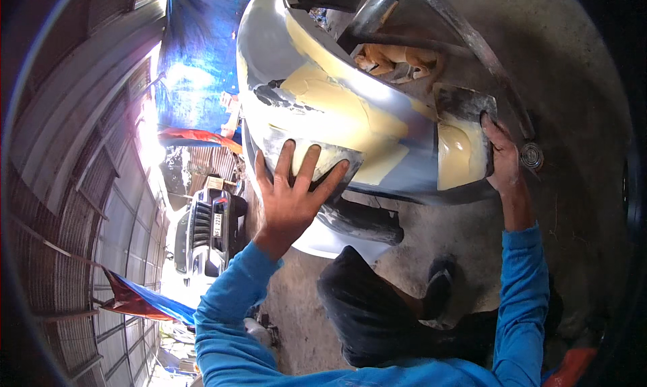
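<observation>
A large curved grey car body panel (387,175), possibly a bumper, bears patches of pale yellow filler (344,117). My left hand (296,185) holds a flat smudged spreader plate (340,151) against the panel's left part, fingers spread over its top; the thumb is hidden. My right hand (499,151) grips a rectangular board (465,101) at its right edge, with glossy yellow paste (455,154) on its lower part, beside the panel's right end. A dark elongated piece (364,225) shows below the panel.
A metal frame (485,57) stands behind the panel, with a tan animal (394,60) lying under it. A round metal tin (531,156) is right of my right hand. A parked vehicle (209,232), a blue tarp (192,43) and corrugated sheeting (81,205) are at left.
</observation>
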The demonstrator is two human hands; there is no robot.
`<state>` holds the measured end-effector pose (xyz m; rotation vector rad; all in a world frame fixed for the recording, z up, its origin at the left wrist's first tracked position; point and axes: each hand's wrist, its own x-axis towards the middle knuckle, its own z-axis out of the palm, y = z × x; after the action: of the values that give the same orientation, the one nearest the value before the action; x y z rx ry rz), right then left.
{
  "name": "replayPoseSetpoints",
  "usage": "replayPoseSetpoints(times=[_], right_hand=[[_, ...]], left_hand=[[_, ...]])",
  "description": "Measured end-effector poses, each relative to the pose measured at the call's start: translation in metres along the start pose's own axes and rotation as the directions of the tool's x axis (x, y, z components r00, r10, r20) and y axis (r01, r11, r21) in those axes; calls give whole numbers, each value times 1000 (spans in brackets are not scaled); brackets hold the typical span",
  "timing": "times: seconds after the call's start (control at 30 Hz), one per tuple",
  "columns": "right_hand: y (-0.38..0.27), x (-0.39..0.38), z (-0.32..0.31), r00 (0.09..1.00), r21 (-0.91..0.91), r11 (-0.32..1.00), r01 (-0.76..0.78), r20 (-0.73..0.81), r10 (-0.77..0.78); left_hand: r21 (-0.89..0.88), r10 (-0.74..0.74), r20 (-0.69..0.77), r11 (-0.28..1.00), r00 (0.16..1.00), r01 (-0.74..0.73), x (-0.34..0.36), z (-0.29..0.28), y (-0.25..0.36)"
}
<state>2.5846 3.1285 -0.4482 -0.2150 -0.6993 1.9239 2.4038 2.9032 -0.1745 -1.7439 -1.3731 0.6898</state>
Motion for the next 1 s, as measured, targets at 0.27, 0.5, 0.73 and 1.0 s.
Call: replayPoseSetpoints(times=[0.27, 0.5, 0.73, 1.0], right_hand=[[-32, -8, 19, 984, 205, 972, -115, 155, 84], [-31, -9, 22, 984, 232, 966, -117, 156, 82], [-22, -8, 8, 992, 260, 961, -98, 105, 73], [-24, -5, 13, 985, 210, 972, -108, 155, 76]], left_hand=[[27, 93, -84, 995, 992, -91, 79, -65, 0], [-33, 112, -25, 993, 993, -112, 94, -63, 5], [1, 45, 37, 999, 998, -45, 56, -47, 22], [18, -3, 148, 1000, 989, 0, 2, -24, 22]])
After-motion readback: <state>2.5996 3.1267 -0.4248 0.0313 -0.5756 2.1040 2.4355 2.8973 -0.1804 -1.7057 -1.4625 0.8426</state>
